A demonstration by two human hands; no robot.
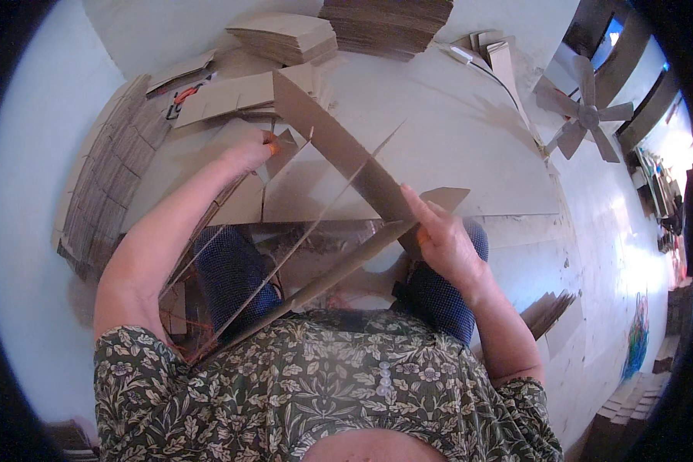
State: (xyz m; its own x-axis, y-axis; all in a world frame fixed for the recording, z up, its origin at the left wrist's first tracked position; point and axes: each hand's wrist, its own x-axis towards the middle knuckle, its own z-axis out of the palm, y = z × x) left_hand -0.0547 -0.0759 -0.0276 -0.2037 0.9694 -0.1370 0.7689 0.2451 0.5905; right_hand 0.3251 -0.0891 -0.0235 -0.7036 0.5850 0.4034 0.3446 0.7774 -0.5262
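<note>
Okay, I see crossed, flat brown cardboard strips (335,138) between hands.
Left hand (248,148) pinches one end; right hand (448,245) grips opposite; pale flat tabletop (477,146), grey five-bladed fan (589,117) right.

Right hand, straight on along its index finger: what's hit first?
Probably the upper end of the thin cardboard crosspiece, ahead of the right hand in the picture; depth is unclear, so it might pass clear.

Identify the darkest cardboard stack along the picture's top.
The top-centre stack. It is dark brown; the tan stack to its left and tan bundle to its right are lighter.
</note>
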